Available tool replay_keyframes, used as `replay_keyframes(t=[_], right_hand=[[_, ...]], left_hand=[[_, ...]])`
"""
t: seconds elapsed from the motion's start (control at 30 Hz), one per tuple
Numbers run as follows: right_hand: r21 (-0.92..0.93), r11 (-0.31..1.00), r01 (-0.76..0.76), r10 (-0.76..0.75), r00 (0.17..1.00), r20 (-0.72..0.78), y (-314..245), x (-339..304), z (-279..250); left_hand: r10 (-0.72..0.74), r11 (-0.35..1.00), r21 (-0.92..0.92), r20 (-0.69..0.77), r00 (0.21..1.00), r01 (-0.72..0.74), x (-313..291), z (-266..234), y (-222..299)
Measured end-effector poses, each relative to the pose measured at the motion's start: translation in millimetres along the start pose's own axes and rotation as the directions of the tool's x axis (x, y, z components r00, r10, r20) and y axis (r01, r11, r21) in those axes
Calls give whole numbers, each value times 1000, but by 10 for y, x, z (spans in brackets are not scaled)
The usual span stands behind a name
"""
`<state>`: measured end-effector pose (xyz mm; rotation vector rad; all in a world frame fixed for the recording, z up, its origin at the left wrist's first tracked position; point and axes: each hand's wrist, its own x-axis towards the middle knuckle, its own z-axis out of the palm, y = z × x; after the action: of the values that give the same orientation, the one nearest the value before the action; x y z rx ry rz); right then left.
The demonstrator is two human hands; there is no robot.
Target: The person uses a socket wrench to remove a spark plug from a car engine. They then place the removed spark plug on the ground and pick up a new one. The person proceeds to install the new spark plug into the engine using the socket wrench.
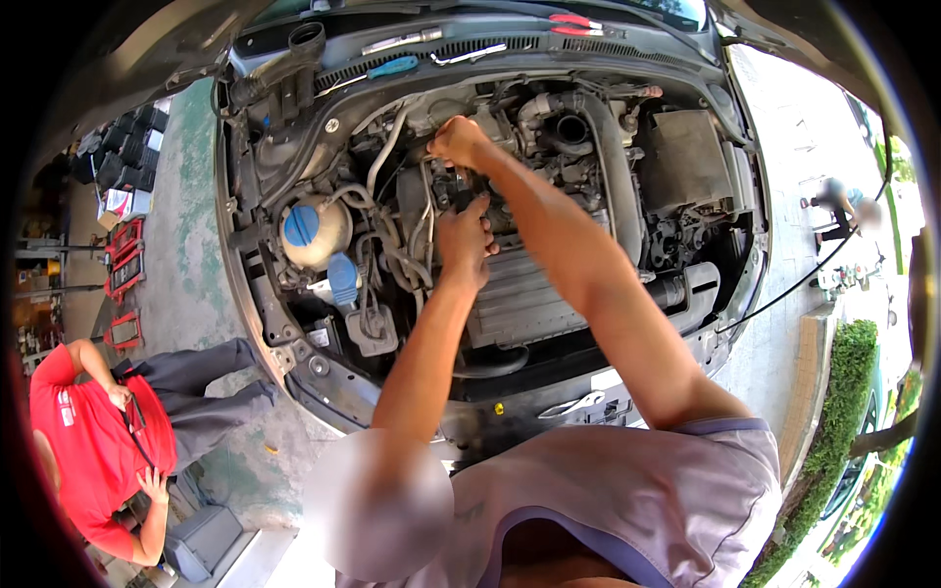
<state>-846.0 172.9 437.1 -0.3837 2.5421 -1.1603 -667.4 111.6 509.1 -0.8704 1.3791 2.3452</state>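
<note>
Both my hands reach into the open engine bay of a car. My right hand [459, 142] is closed near the back of the engine; what its fingers hold is hidden. Nearer to me, my left hand [467, 240] is also closed, with its thumb up against dark parts among the hoses. Whatever lies in it cannot be made out. In front of the left hand is the ribbed dark engine cover [534, 299]. To its left sit a yellowed coolant tank [331, 238] with a blue cap and a blue filler cap [343, 279].
Along the cowl lie a blue-handled screwdriver [392, 67], a silver wrench-like tool [469, 54] and red-handled pliers [575, 26]. A silver tool [571, 405] rests on the front edge. A person in a red shirt [98, 441] stands at left. A dark box [688, 157] fills the bay's right.
</note>
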Motion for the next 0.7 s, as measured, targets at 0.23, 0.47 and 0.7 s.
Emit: replay_keyframes(t=[0.23, 0.47, 0.7], right_hand=[[-136, 872, -471, 452, 880, -149, -475, -321, -47], [-144, 838, -527, 524, 850, -62, -466, -231, -114], [-436, 891, 125, 74, 909, 411, -397, -194, -398]], left_hand=[[119, 852, -509, -36, 992, -121, 157, 188, -469], [418, 811, -364, -189, 888, -459, 324, 528, -654], [340, 780, 446, 286, 896, -439, 525, 606, -702]])
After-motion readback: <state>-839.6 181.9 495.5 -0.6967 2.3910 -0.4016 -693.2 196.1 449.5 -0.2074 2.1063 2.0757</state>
